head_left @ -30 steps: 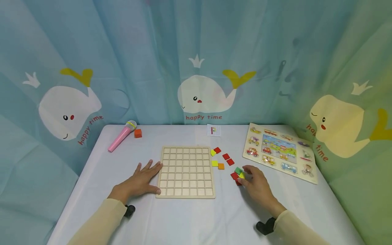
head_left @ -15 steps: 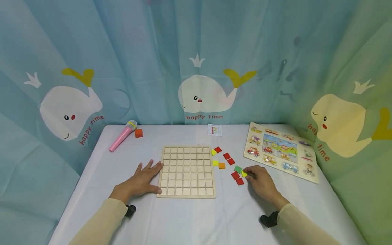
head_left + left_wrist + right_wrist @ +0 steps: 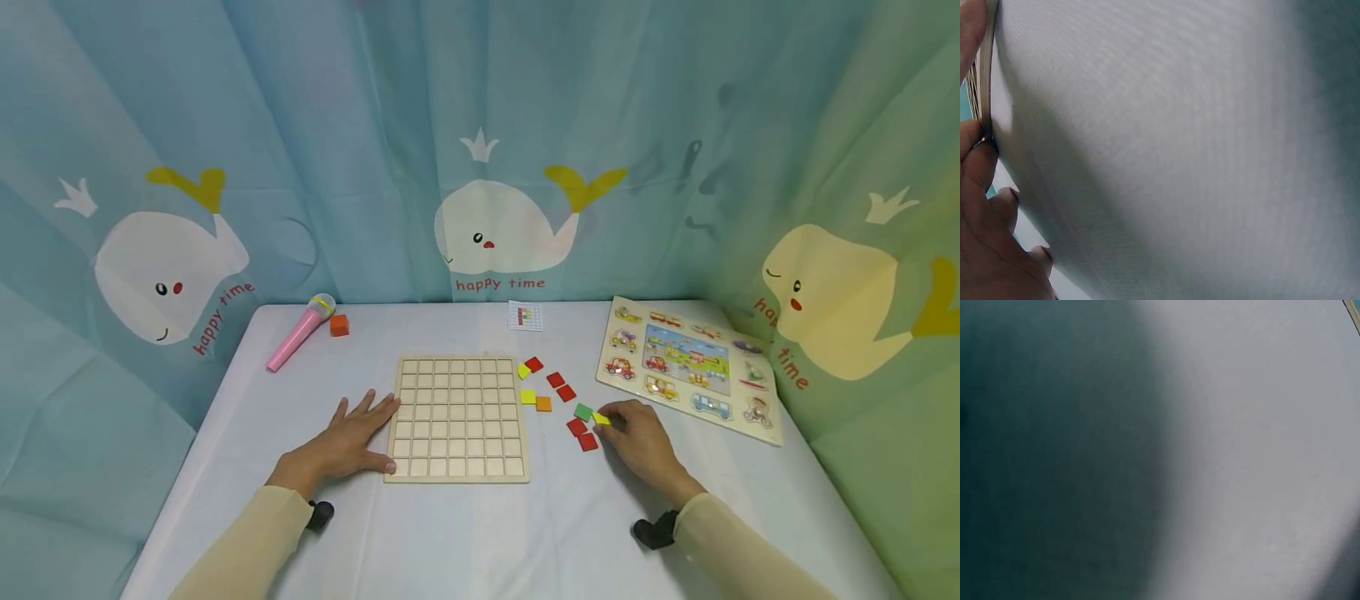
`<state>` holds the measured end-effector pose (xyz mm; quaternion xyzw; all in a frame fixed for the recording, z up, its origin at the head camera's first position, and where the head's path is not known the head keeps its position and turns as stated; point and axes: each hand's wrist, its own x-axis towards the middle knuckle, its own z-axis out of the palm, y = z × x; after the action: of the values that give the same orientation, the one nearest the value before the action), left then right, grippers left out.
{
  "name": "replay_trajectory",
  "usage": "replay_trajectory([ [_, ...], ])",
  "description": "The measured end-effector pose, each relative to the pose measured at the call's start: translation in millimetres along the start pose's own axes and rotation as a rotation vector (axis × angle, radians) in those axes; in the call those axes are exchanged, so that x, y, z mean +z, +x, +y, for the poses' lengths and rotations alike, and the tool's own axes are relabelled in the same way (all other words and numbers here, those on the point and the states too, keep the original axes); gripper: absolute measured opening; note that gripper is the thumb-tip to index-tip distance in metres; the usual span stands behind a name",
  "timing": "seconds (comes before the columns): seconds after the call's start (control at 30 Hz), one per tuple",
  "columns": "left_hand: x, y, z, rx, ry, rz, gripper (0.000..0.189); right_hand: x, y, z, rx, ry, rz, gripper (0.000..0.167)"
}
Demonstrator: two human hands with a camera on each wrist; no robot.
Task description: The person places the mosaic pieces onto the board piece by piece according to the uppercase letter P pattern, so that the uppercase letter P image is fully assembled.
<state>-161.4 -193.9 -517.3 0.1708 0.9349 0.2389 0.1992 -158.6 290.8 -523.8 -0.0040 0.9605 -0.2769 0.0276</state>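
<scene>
A pale wooden grid board (image 3: 459, 419) lies on the table. At its left side my left hand (image 3: 333, 448) rests with fingers spread, the index fingertip and thumb on the board's edge. Fingertips of the same hand (image 3: 997, 231) show along the left of the left wrist view, beside the board's edge (image 3: 986, 75). My right hand (image 3: 643, 442) pinches a yellow tile (image 3: 601, 418) between thumb and fingers, which partly hide it. Just left of that tile lie a green tile (image 3: 582, 412) and two red tiles, the upper red tile (image 3: 577, 427) and the lower red tile (image 3: 588, 442).
More tiles lie right of the board, including a yellow tile (image 3: 528, 397), an orange tile (image 3: 543, 404) and red tiles (image 3: 556, 380). A vehicle puzzle board (image 3: 690, 367) sits at the right. Behind are a pattern card (image 3: 525, 316), a pink toy microphone (image 3: 302, 333) and an orange-red block (image 3: 339, 325).
The right hand has shifted slightly right, uncovering the lower red tile, and its fingertips now pinch the yellow tile, which has tilted. The left hand stays in place.
</scene>
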Motion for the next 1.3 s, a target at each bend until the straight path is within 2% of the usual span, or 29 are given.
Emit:
replay_trajectory([
  [0.5,0.2,0.6,0.8,0.015,-0.001,0.005,0.111,-5,-4.2,3,0.005,-0.033,-0.012,0.034],
  [0.83,1.4,0.2,1.6,0.008,-0.006,0.007,0.110,-3,-1.3,2,0.003,-0.037,0.013,0.034],
  [0.97,1.5,-0.4,1.0,0.011,-0.014,0.010,0.110,-2,-0.6,0,0.027,-0.040,0.017,0.029],
  [1.1,0.6,-1.1,1.4,0.013,-0.015,0.009,0.110,-4,-1.3,-1,0.030,-0.037,-0.023,0.035],
  [1.3,-2.0,-2.0,2.4,0.004,-0.012,0.008,0.109,-12,-0.1,0,-0.063,0.055,-0.124,0.043],
])
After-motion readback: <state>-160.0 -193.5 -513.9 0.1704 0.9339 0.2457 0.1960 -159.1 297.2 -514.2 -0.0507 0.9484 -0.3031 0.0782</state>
